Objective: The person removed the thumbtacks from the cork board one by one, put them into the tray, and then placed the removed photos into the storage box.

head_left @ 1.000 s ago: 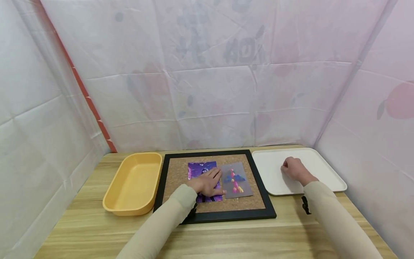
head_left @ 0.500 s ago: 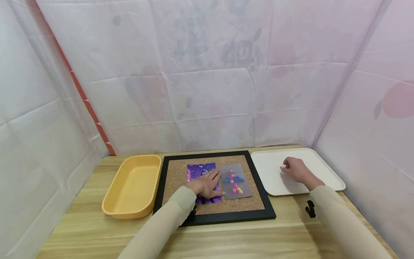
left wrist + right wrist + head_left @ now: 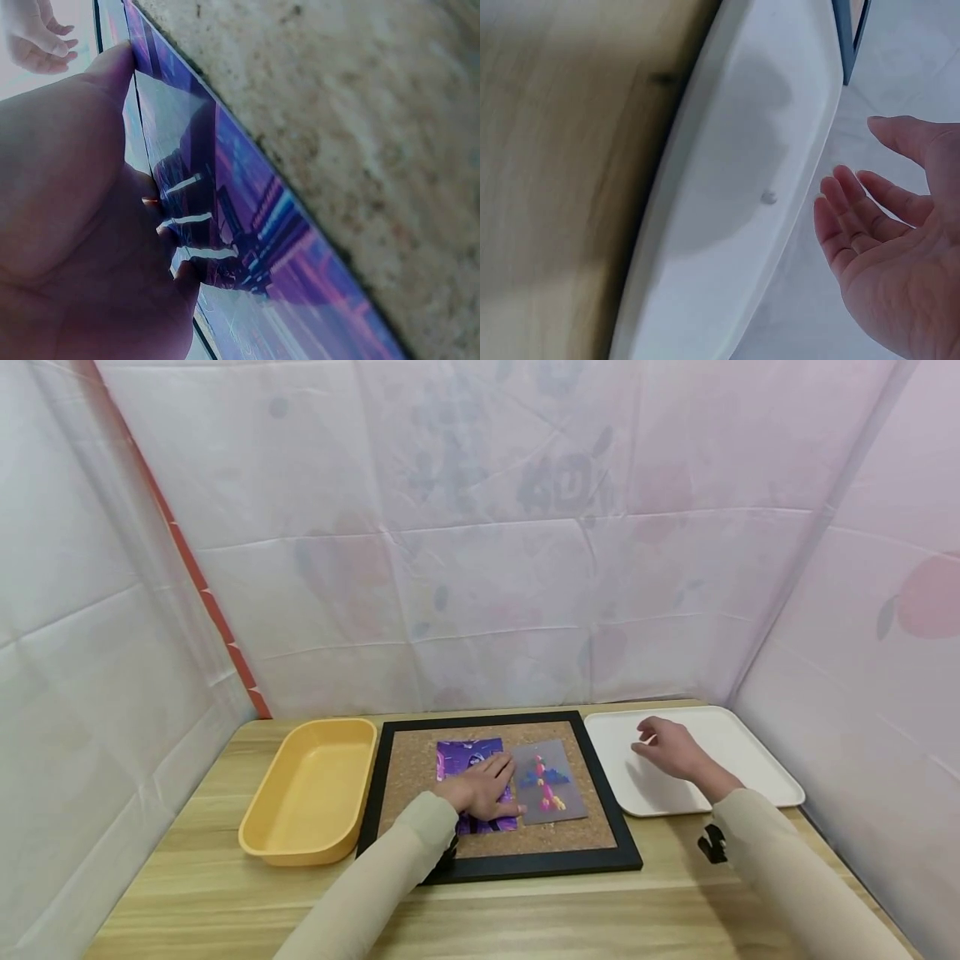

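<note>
My left hand (image 3: 483, 789) lies flat with straight fingers on a glossy purple picture (image 3: 459, 755), covering much of it. Its thumb reaches to the edge of a grey picture (image 3: 573, 785) with a pink, blue and yellow figure. Both pictures lie side by side on a black-framed cork board (image 3: 408, 777). Over the white tray (image 3: 738, 760) hovers my right hand (image 3: 670, 749), its fingers relaxed and thumb apart. The right wrist view shows nothing between those fingers. A small greyish round thing (image 3: 769, 197) sits on the tray below that hand.
A deep yellow tub (image 3: 311, 793) stands left of the board. Board, tub and tray all rest on a wood-grain table (image 3: 510, 914). Printed white sheeting (image 3: 480, 568) rises behind the table and along both sides.
The right hand has loosened from curled fingers to a spread thumb and fingers, and moved a little left over the tray. The left hand and both pictures have stayed in place.
</note>
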`<act>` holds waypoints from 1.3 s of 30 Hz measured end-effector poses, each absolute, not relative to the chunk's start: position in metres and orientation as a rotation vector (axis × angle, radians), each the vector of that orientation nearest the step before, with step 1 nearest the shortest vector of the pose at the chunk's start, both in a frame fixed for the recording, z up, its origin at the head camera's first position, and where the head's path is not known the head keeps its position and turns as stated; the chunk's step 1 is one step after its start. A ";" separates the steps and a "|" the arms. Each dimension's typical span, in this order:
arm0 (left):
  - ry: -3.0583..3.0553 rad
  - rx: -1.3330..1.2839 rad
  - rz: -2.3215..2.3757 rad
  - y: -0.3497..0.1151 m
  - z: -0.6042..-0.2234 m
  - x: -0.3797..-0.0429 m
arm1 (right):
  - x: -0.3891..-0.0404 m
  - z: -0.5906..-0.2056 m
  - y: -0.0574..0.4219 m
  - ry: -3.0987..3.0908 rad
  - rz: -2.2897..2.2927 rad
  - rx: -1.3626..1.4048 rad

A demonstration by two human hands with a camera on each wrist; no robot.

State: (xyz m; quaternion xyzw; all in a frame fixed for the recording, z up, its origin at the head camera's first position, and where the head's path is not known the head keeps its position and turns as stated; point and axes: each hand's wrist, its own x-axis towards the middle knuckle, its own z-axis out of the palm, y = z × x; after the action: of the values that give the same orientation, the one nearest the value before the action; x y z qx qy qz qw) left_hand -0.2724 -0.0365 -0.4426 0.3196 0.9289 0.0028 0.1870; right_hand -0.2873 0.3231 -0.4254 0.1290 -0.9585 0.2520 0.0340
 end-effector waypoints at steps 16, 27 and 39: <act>2.601 0.871 -0.002 -0.035 -0.457 -0.285 | -0.294 -0.417 0.280 -2.942 0.855 0.504; 2.603 0.869 0.013 -0.035 -0.467 -0.292 | -0.299 -0.422 0.263 -2.948 0.904 0.566; 2.591 0.858 -0.012 -0.035 -0.443 -0.278 | -0.303 -0.427 0.245 -3.010 0.941 0.610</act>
State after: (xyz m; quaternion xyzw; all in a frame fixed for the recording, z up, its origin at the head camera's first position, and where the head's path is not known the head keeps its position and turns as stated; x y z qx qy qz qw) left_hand -0.2776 -0.0347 -0.4426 0.3077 0.9292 -0.0043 0.2047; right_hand -0.3026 0.2449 -0.4269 0.1898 -0.9365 0.2928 -0.0353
